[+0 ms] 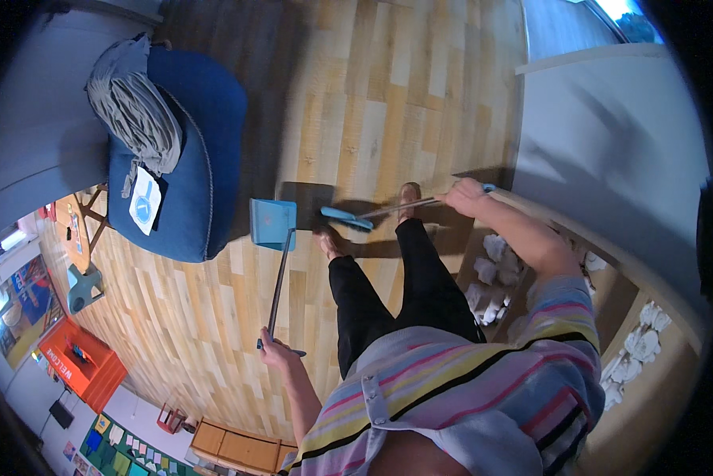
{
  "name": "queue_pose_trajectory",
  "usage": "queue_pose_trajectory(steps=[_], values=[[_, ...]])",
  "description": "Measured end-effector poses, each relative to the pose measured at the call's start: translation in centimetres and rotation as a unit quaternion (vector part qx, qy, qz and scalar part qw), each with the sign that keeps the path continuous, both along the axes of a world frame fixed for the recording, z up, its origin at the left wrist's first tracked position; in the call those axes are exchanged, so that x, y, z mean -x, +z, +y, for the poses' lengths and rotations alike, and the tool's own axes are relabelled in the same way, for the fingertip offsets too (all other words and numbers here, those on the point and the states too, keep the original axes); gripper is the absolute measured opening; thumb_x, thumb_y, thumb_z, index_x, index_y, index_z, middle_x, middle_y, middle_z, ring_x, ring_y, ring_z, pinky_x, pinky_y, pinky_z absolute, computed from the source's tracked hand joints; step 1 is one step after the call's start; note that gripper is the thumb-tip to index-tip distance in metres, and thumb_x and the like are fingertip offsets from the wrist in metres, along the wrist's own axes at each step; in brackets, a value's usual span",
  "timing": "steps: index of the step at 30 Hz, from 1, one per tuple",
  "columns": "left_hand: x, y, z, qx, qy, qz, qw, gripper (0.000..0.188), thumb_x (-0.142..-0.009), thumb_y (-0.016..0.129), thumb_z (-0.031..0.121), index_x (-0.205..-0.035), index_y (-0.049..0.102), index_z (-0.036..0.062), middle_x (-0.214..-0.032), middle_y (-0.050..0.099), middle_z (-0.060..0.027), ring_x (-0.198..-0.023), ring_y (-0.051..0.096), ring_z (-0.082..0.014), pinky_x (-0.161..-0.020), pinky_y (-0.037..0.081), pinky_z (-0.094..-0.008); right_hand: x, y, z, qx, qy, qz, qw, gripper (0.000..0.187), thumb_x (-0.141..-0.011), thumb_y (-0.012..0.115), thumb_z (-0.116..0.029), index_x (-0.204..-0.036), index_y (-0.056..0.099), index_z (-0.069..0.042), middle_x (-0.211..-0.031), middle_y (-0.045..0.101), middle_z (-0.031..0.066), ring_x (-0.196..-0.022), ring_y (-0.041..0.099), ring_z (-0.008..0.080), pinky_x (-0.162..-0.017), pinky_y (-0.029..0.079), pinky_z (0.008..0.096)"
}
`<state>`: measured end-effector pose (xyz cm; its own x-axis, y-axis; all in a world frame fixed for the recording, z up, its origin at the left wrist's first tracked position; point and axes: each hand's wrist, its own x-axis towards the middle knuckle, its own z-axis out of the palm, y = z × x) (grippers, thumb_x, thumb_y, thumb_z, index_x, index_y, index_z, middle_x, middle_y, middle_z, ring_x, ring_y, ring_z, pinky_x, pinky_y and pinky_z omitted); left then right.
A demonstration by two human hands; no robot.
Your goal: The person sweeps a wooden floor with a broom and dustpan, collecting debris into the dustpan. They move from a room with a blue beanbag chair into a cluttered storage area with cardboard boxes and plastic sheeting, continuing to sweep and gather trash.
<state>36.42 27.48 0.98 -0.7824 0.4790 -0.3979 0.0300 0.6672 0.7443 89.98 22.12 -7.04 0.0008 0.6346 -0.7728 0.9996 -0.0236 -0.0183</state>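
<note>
My left hand [279, 351] is closed round the handle of a long-handled dustpan. The dustpan [271, 224] has a light-blue pan, which rests on the wooden floor ahead and to the left. In my right hand [466, 197] is the upper part of a broom's thin handle, which slants leftward across my right foot. The broom [347, 218] has a light-blue head with dark bristles, held low near the floor between the pan and my feet. A gap separates the broom head from the pan. Any sweepings on the floor are too small to make out.
A dark-blue padded seat [190, 159] stands at the left, with grey cloth [134, 111] and a white paper [144, 202] on it. On my right is a low shelf unit [610, 246] holding white lumpy objects [495, 274]. A teal stool [85, 289] and orange box [87, 369] stand farther left.
</note>
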Motion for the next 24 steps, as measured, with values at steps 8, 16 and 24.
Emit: queue_pose_trajectory(steps=[8, 16, 24], values=[[-2.1, 1.5, -0.3, -0.019, 0.005, 0.027, 0.999, 0.020, -0.076, 0.070, 0.022, -0.067, 0.059, 0.0083, -0.046, 0.036, 0.0051, -0.036, 0.030, -0.0053, -0.035, 0.021, -0.0233, -9.1, -0.1, 9.6, -0.008, 0.030, -0.066, 0.997, 0.033, -0.089, 0.048, -0.027, -0.122, 0.053, -0.026, -0.095, 0.063, 0.0121, -0.092, 0.060, 0.0316, -0.078, 0.048, 0.0426], [-6.6, 2.1, -0.3, 0.005, 0.037, 0.033, 0.999, 0.018, -0.075, 0.070, 0.023, -0.072, 0.063, 0.0069, -0.046, 0.035, 0.0040, -0.036, 0.030, -0.0068, -0.035, 0.022, -0.0238, -22.5, 1.2, 19.4, -0.173, 0.047, -0.172, 0.969, 0.037, -0.085, 0.050, -0.012, -0.120, 0.055, -0.023, -0.093, 0.064, 0.0135, -0.080, 0.064, 0.0287, -0.065, 0.051, 0.0396], [-11.9, 4.1, -0.1, 0.023, 0.054, 0.005, 0.998, 0.017, -0.076, 0.069, 0.023, -0.074, 0.063, 0.0069, -0.046, 0.036, 0.0033, -0.035, 0.031, -0.0075, -0.035, 0.024, -0.0242, -27.1, 1.0, 11.5, -0.223, -0.090, -0.061, 0.969, 0.045, -0.086, 0.047, -0.010, -0.130, 0.045, -0.020, -0.087, 0.064, 0.0146, -0.076, 0.064, 0.0280, -0.061, 0.051, 0.0388]])
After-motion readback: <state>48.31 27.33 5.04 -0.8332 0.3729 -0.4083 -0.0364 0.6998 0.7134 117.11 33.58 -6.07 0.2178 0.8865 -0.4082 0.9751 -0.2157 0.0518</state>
